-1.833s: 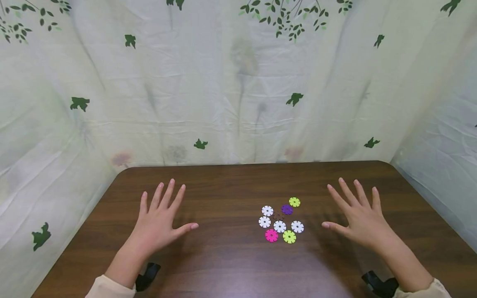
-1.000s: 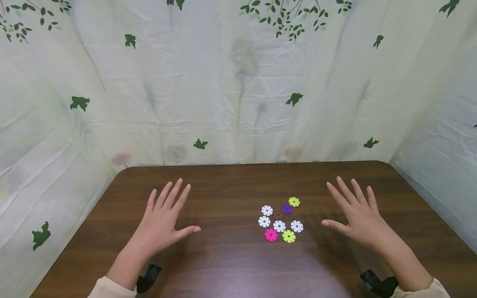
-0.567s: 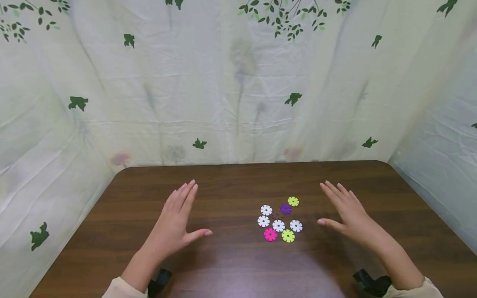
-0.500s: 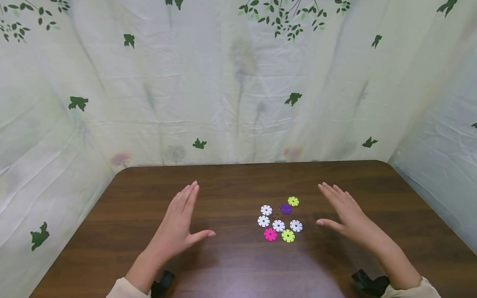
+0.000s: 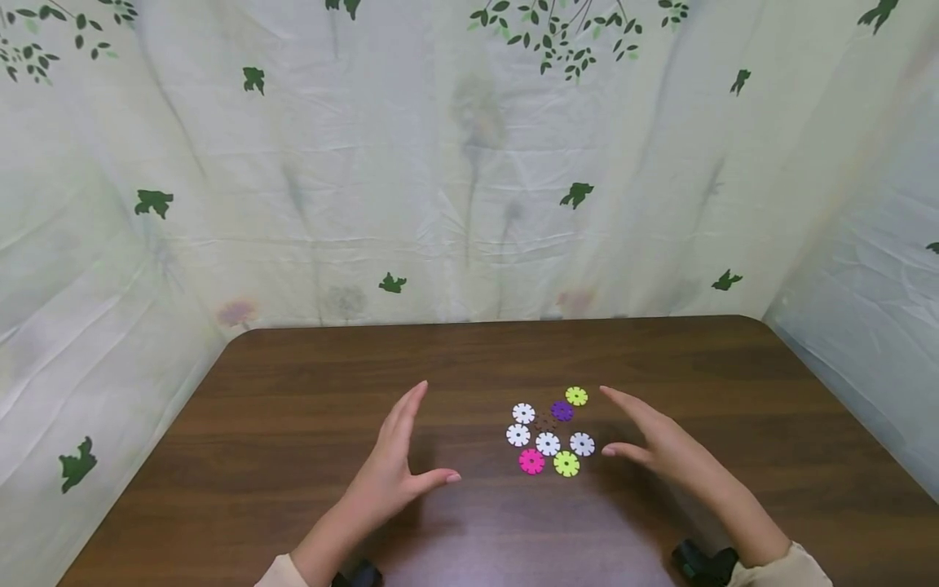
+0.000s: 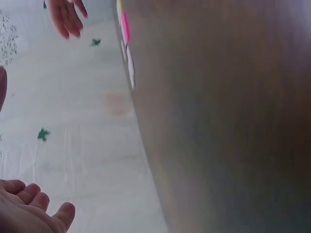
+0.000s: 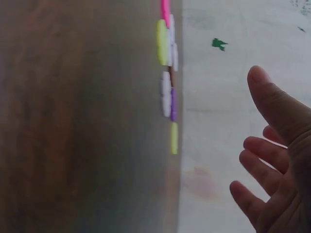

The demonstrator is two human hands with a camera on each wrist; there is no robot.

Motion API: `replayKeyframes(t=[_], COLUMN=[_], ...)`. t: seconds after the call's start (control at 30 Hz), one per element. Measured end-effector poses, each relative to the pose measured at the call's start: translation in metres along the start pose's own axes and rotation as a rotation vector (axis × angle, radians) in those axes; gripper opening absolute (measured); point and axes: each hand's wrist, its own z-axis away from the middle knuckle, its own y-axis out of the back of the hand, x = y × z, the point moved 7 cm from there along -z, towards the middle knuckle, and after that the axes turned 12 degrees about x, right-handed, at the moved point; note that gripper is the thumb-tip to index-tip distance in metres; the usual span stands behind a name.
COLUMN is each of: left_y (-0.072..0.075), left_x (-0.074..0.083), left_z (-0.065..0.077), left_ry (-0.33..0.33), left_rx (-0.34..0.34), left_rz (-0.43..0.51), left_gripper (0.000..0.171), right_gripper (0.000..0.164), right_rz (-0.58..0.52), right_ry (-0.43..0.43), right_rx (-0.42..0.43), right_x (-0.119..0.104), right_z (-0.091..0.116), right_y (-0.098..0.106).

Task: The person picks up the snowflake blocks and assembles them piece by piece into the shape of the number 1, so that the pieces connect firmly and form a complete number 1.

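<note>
I see the discs (image 5: pixel 543 445) on the surface (image 5: pixel 469 359), right of the frame's centre; the right hand (image 5: pixel 663 444) is nearer, just off their right side, the left hand (image 5: pixel 389 469) farther out leftward, both empty, thumbs spread wide

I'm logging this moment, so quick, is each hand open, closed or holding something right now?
Left hand: open, holding nothing.
Right hand: open, holding nothing.
</note>
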Motion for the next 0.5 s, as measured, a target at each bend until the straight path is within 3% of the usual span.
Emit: replayKeyframes(t=[0.33, 0.5], left_y=[-0.025, -0.040], left_x=[0.007, 0.008], left_z=[0.006, 0.008], left_ry=[0.132, 0.121], left_rx=[-0.030, -0.071], left_rz=[0.135, 0.125], left_gripper=[0.086, 0.078], right_gripper=[0.065, 0.060], right_rz=[-0.113, -0.185], right_ry=[-0.009, -0.024], right_rx=[0.007, 0.014], right_x=[0.007, 0.013], right_z=[0.002, 0.006], right_y=[-0.017, -0.026])
